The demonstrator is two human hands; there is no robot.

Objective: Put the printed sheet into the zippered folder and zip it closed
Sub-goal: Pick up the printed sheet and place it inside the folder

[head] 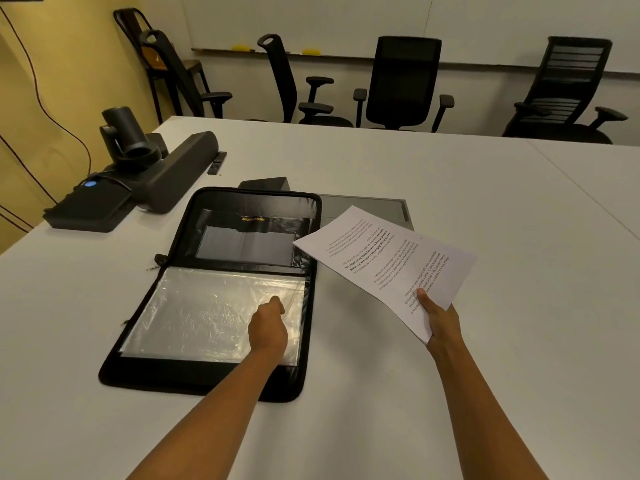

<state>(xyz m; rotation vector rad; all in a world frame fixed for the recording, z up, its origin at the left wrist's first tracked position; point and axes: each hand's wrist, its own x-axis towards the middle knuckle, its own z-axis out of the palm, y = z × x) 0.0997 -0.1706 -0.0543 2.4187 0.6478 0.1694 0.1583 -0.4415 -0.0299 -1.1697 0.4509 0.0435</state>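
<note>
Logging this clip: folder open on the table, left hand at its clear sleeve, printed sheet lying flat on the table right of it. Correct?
Not quite. The printed sheet is not lying flat: the right hand holds it up by its near edge, right of the folder, as the head view shows. The folder is open, left hand at its clear sleeve.

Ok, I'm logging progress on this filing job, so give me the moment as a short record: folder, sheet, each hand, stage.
folder: zippered folder open flat on the white table
sheet: printed sheet outside it, held above the table to its right
right hand: grips the sheet's near edge, thumb on top
left hand: fingers curled on the clear sleeve, apparently pinching it
stage: sheet not yet in, zip undone
</note>
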